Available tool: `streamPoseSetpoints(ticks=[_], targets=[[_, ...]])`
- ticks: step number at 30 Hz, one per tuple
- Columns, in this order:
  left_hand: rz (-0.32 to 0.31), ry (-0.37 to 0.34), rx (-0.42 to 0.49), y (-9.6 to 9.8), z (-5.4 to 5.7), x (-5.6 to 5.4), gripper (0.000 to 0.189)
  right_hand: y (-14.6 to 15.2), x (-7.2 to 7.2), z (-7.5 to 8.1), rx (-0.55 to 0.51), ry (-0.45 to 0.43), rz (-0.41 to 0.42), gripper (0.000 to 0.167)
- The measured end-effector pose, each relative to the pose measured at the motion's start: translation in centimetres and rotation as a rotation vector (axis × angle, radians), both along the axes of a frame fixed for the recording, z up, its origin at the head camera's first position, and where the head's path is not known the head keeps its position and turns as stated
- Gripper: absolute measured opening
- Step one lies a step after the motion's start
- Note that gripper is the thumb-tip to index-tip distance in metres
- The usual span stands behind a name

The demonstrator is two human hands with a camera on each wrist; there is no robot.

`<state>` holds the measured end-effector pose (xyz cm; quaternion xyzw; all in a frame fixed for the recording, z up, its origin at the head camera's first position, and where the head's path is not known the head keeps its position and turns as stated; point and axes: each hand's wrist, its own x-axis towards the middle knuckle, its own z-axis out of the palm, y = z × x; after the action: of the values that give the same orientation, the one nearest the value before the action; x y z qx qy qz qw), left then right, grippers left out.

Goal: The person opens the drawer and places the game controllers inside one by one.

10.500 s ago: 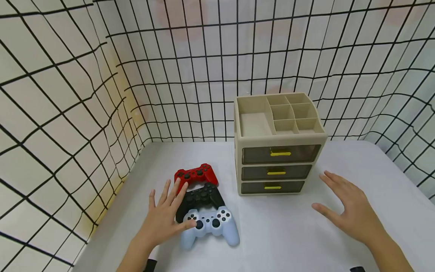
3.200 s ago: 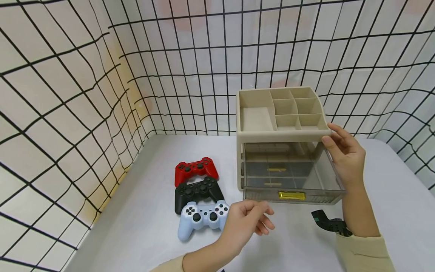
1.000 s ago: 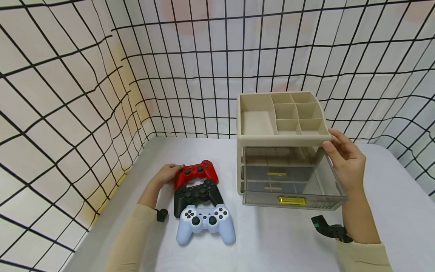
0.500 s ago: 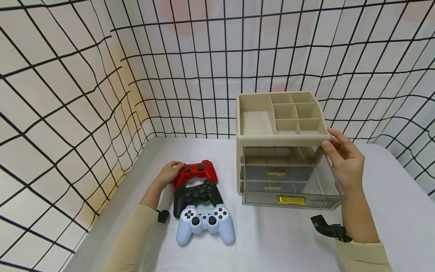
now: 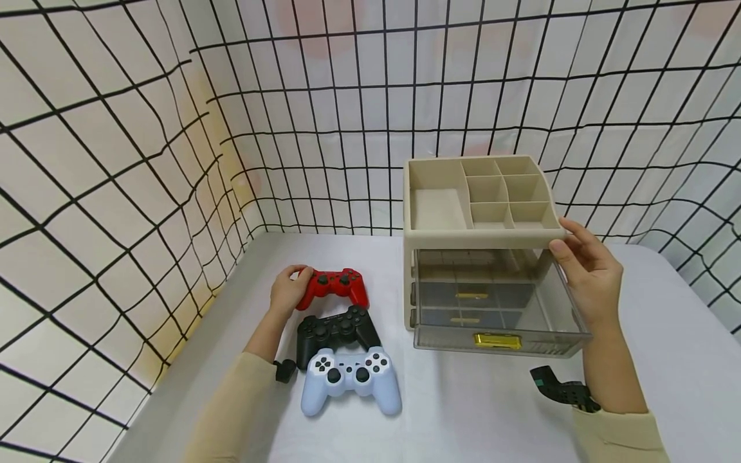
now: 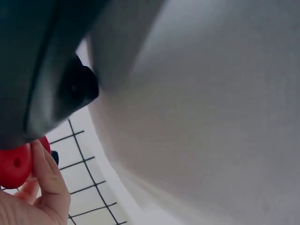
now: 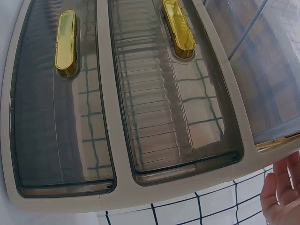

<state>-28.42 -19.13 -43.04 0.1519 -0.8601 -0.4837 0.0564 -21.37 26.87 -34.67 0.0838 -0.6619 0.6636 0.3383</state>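
1. Black grid [image 5: 414, 84] across pale walls at the back and sides, white worktop [image 5: 463, 411] below.
2. Over on the left, pinching the red controller [image 5: 334, 284] by its left end, fingers and thumb of the left hand [image 5: 287, 290] on it; hard to tell whether lifted off the worktop.
3. Just in front, the black controller [image 5: 338, 331], then the light-blue controller [image 5: 350, 379] nearest.
4. Across to the right, the beige organizer [image 5: 483, 239], with its top drawer [image 5: 446, 341] pulled out!
5. Gripping the organizer's right edge with the right hand [image 5: 593, 276], thumb at the front, fingers curled round the side.
6. Beneath, two closed drawers with yellow handles [image 7: 66, 40].
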Motion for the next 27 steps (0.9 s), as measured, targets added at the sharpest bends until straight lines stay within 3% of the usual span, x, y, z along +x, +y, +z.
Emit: streamPoseSetpoints(ticks=[7,17,27], targets=[[0.077,0.098,0.05,0.1,0.6,0.8,0.042,0.1,-0.1,-0.1,-0.01,0.008,0.008,0.035],[0.099,0.209,0.156,-0.2,2.2,3.1,0.037,0.2,0.0,-0.1,0.007,0.014,0.004,0.035],[0.142,0.207,0.287,0.2,5.1,6.3,0.041,0.3,-0.2,-0.3,-0.027,0.039,0.043,0.035]])
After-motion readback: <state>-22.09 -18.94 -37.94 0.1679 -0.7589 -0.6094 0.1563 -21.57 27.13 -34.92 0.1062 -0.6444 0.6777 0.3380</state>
